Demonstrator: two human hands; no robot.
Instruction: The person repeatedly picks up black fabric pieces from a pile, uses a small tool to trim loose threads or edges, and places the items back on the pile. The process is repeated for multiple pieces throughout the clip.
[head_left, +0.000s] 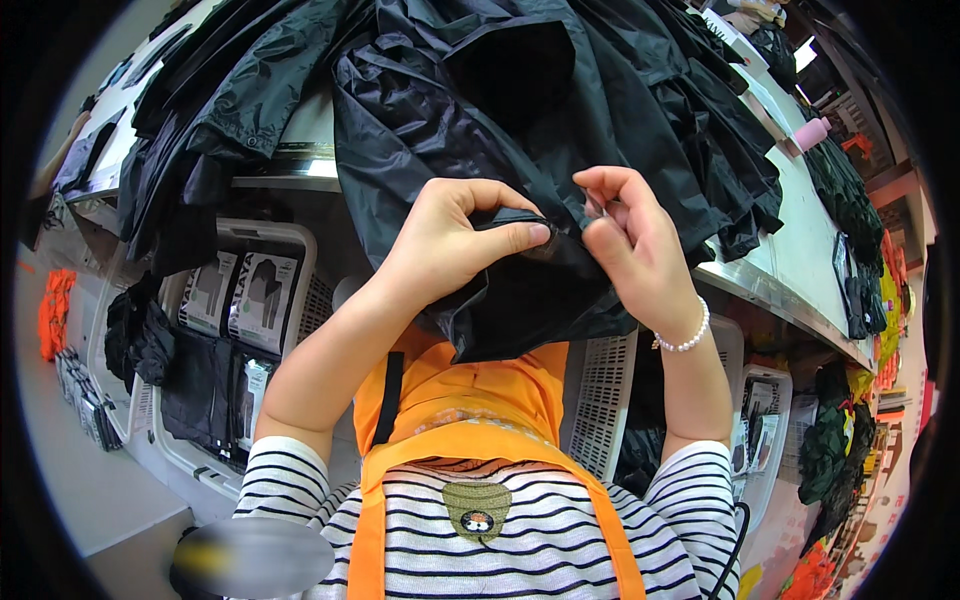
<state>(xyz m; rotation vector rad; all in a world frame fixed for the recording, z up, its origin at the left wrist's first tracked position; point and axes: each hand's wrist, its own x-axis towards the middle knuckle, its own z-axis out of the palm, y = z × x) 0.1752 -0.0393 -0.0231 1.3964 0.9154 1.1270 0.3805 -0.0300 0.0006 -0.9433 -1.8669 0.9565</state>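
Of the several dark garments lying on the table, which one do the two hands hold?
The black garment in the middle, hanging over the table edge: left hand and right hand pinch its hem. The other garments lie untouched alongside.

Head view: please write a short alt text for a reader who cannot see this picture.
Two bare hands pinch the edge of a black shiny garment that hangs off a worktable: the left hand grips a fold, the right hand, with a white bead bracelet, pinches beside it. Below are an orange apron, a striped shirt and white plastic baskets.
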